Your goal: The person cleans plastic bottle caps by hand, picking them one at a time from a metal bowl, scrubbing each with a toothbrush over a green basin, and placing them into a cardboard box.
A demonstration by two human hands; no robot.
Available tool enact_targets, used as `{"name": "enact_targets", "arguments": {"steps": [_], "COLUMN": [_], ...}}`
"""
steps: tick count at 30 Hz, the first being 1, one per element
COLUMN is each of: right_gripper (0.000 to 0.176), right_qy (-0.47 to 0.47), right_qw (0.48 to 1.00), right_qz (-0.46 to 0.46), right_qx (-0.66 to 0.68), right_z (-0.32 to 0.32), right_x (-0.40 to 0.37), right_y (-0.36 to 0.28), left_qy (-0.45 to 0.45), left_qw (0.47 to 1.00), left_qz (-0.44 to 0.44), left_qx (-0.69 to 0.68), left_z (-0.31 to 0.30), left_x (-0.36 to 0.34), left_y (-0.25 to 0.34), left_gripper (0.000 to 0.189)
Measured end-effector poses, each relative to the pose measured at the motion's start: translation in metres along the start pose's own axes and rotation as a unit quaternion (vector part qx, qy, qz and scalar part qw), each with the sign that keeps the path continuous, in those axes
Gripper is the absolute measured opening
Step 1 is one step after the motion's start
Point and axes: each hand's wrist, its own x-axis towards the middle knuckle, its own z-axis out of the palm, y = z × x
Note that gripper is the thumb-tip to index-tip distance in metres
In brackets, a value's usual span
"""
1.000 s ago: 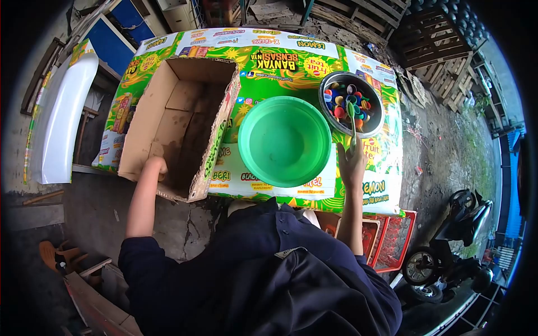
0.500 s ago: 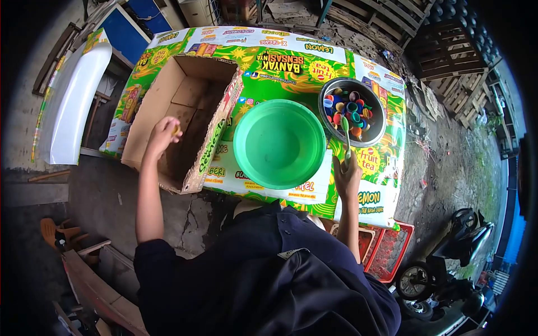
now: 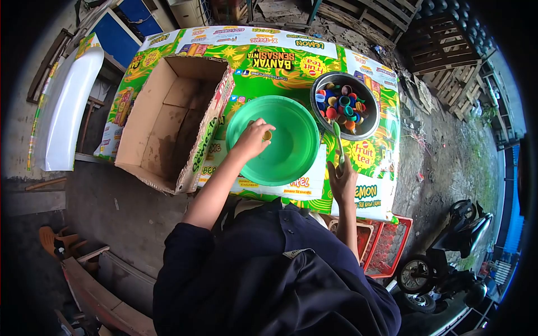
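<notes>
My left hand is above the green basin, its fingers pinched on a small yellow bottle cap. The basin seems to hold clear liquid. In my right hand is a slim toothbrush with a pale handle and a green upper part. Its far end reaches the near rim of the dark bowl. Bottle caps of several colours lie heaped in that bowl.
An open cardboard box stands on the left of the table, which has a printed green-and-yellow cover. Red crates are below the table's front right. Wooden pallets and a motorbike stand farther off.
My left hand has moved right, from over the cardboard box to over the green basin, with the yellow cap in its fingers. My right hand stays near the bowl with the toothbrush.
</notes>
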Motion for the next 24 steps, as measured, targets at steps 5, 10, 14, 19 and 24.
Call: {"name": "enact_targets", "arguments": {"steps": [5,10,14,19,24], "right_gripper": [0.032,0.033,0.033,0.033,0.034], "right_qy": [-0.004,-0.014,-0.018,-0.026,-0.048], "right_qw": [1.0,1.0,1.0,1.0,0.999], "right_qz": [0.01,-0.006,0.002,0.016,-0.005], "right_qx": [0.003,-0.014,-0.004,-0.008,0.012], "right_z": [0.001,0.001,-0.001,-0.003,0.003], "right_x": [-0.006,-0.009,-0.01,-0.016,-0.019], "right_y": [-0.005,-0.003,-0.007,-0.012,-0.018], "left_qy": [-0.015,-0.019,-0.035,-0.019,0.072], "left_qw": [1.0,1.0,0.999,0.977,0.981], "left_qz": [0.008,0.004,-0.031,-0.05,-0.017], "left_qx": [0.022,0.011,-0.013,-0.209,-0.179], "left_z": [0.016,0.025,0.023,0.013,-0.006], "left_x": [0.01,0.013,0.013,0.008,0.0], "left_y": [-0.007,-0.014,-0.009,-0.003,0.019], "left_gripper": [0.049,0.055,0.054,0.056,0.061]}}
